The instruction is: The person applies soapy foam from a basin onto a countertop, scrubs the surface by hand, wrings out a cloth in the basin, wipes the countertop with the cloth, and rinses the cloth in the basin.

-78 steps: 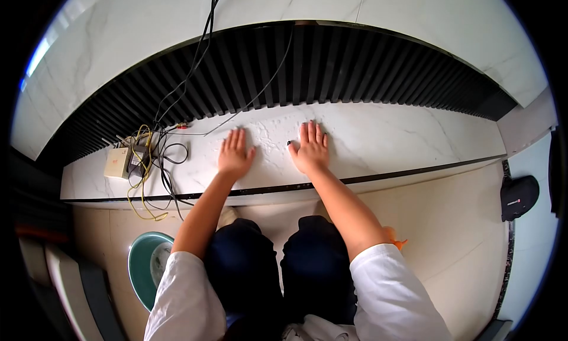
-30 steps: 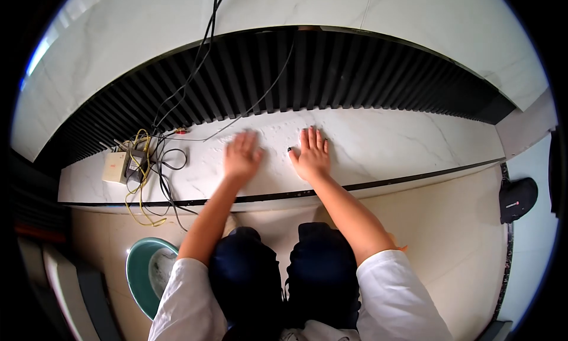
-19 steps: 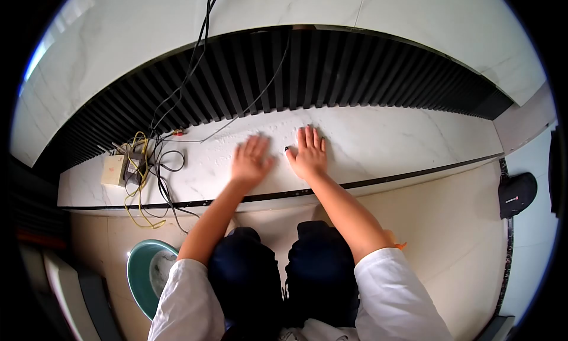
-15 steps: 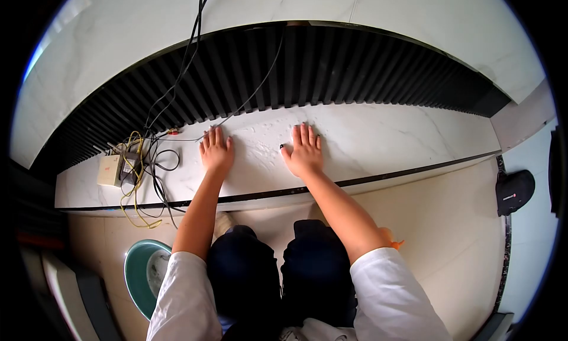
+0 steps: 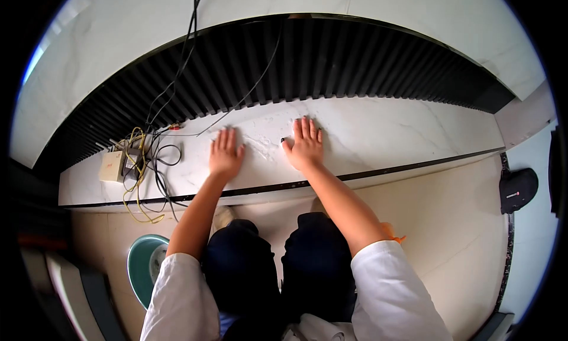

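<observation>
Head view: round teal plastic basin (image 5: 138, 269) on the floor, nearer than the left hand (image 5: 225, 158) and off to its left. Left hand and right hand (image 5: 305, 147) both flat, palms down, fingers straight, gripping nothing. White grey-veined stone-look ledge (image 5: 384, 141) under both; glistening wet streaks (image 5: 260, 147) between them. Cream boxy device (image 5: 111, 166), tangled black cables (image 5: 158, 170) left of left hand. Black slatted panel (image 5: 331, 60) beyond both.
</observation>
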Motion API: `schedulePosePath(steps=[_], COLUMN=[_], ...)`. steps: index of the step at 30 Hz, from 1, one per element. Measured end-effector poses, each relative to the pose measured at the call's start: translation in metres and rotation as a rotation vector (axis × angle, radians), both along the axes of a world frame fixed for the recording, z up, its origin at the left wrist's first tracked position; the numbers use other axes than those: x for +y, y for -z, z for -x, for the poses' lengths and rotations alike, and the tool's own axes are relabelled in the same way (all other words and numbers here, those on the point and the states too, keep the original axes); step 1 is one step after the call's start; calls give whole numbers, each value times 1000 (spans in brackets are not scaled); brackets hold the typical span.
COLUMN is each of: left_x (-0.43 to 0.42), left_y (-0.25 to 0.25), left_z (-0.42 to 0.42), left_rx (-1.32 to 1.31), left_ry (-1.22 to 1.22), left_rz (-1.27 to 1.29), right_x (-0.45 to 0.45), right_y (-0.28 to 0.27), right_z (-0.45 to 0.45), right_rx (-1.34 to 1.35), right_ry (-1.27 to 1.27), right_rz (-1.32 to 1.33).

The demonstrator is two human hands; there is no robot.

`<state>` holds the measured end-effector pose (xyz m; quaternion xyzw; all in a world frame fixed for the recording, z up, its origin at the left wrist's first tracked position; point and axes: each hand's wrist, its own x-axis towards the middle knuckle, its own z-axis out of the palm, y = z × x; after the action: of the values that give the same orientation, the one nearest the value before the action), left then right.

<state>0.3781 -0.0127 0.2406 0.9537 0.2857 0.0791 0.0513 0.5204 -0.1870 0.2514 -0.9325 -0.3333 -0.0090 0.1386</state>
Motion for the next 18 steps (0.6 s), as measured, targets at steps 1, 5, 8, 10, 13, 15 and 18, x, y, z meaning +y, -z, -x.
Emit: schedulePosePath(steps=[1, 5, 8, 10, 13, 15, 18], left_x=[-11, -7, 15, 2, -30, -34, -40], left_y=[-5, -24, -12, -6, -11, -15, -12], left_z=[13, 62, 89, 91, 94, 89, 79], left_rx=[24, 66, 33, 23, 15, 14, -14], left_ry=[121, 405, 150, 79, 182, 170, 114], left_rz=[-11, 43, 15, -42, -56, -50, -31], right_x=[2, 1, 0, 1, 1, 1, -1], right_y=[0, 4, 4, 4, 2, 1, 2], right_z=[1, 0, -1, 0, -2, -2, -1], right_rx=[1, -25, -32, -27, -13, 3, -27], right_ry=[-2, 6, -6, 6, 8, 6, -7], right_rz=[0, -4, -8, 13, 28, 35, 71])
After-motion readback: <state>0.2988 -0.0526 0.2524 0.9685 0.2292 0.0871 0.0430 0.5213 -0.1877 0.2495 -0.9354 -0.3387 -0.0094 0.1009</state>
